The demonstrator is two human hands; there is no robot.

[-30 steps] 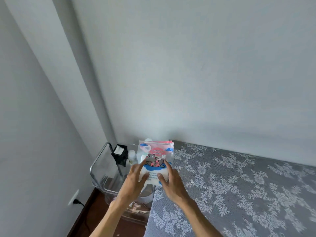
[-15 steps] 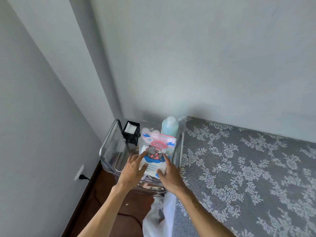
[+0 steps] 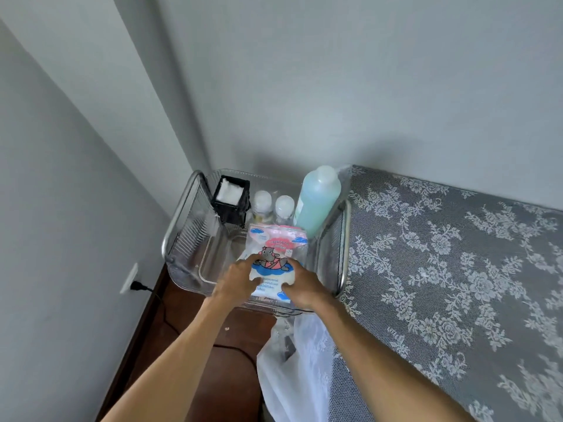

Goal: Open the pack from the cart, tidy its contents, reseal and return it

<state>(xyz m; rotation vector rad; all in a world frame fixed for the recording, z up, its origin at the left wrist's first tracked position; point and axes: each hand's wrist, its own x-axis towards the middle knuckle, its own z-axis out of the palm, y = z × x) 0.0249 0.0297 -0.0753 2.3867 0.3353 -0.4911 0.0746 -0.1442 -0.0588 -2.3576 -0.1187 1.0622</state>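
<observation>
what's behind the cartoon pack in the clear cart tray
Behind the pack stand two small white-capped bottles, a tall pale-green bottle and a black holder with white contents. The pack hides the small bottles' bases; their labels cannot be read.

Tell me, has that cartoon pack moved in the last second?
Yes. The pack, held by the left hand and right hand, went from above the bed's edge leftward and down into the clear cart.

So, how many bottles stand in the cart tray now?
3. The large blue-green bottle is at the back right corner. Two small clear bottles, one and another, stand left of it, behind the pack. More may be hidden.
</observation>
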